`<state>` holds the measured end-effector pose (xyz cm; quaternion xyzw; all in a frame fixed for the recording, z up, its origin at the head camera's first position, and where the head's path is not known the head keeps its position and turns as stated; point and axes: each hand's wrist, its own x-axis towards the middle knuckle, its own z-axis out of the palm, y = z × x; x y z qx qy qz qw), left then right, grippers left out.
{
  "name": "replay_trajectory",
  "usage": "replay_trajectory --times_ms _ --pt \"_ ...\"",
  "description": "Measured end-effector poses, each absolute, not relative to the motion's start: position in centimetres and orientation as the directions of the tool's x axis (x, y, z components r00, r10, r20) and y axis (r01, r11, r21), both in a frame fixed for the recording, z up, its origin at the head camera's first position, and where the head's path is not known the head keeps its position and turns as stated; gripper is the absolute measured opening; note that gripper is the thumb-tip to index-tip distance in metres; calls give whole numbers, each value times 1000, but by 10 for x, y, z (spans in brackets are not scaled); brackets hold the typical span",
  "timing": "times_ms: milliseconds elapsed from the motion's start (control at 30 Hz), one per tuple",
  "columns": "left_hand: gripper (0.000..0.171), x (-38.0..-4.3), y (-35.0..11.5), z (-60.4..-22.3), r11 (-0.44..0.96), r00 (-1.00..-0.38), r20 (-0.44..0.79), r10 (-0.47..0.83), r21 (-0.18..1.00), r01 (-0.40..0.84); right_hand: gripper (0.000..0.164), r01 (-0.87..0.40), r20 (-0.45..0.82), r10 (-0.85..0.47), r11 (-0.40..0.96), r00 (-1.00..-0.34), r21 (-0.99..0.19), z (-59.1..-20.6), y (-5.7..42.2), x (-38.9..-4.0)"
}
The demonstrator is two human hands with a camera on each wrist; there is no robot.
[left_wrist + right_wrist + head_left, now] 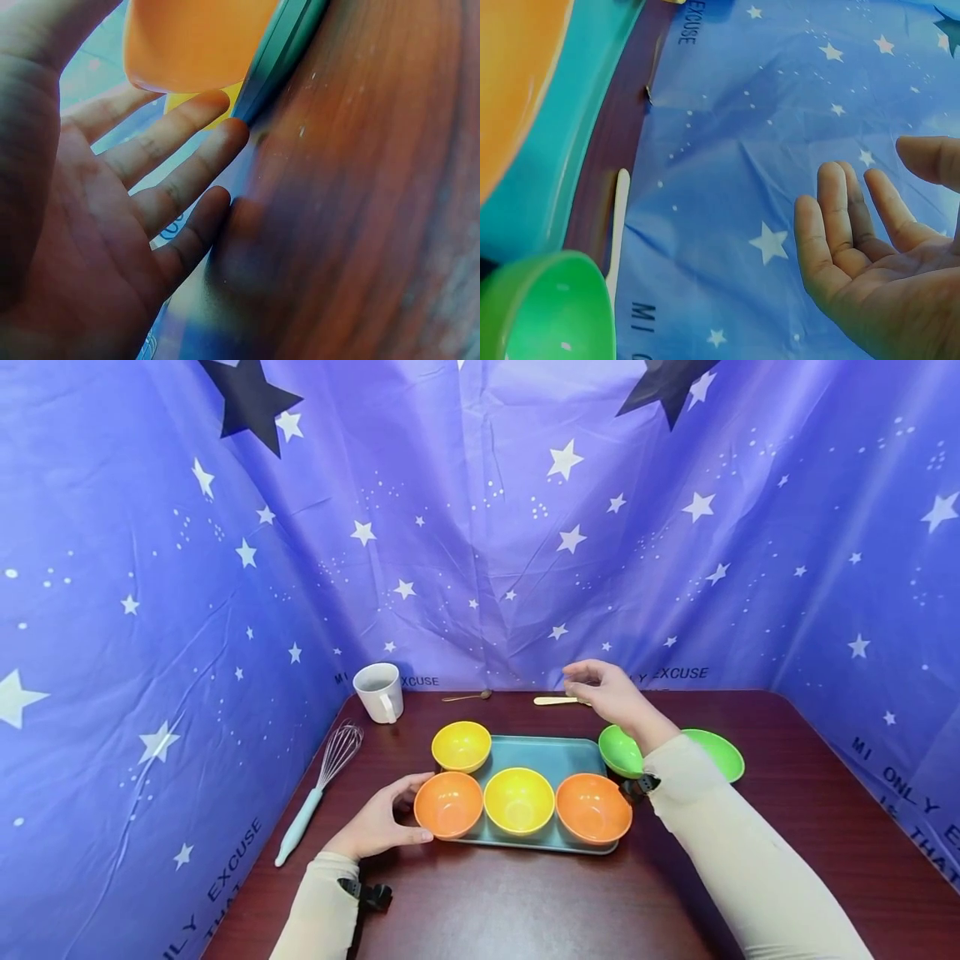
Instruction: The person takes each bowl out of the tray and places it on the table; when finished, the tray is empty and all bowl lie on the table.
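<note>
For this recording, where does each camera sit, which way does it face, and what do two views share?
Head: on the head, facing forward and down at the tray; left hand, right hand and cream sleeves show.
Left wrist: on that wrist, looking past the palm toward an orange bowl and the tabletop.
Right wrist: on that wrist, facing the starry cloth; the right hand shows.
Shared: head and right wrist both show the green bowl.
</note>
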<state>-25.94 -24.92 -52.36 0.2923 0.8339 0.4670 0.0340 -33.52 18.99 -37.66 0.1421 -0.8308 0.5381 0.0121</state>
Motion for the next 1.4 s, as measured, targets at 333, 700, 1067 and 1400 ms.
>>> replay_trajectory --times_ms 333,700,1067,1400 --pt "86 -260 -251 -524 408 -834 205 513 796 447 36 -210 117 -254 378 -960 -902 -390 157 -350" --pt "86 -260 -251 -524 428 -834 203 513 782 454 35 -157 18 -319 414 -947 -897 -409 118 -357" --pt "87 -259 -249 -522 407 -844 193 501 808 426 43 -47 -156 -359 497 -920 -866 -417 88 -369" --pt "85 -259 -249 -519 425 -844 179 505 799 424 42 1 -183 -344 469 -921 -883 -418 64 -376"
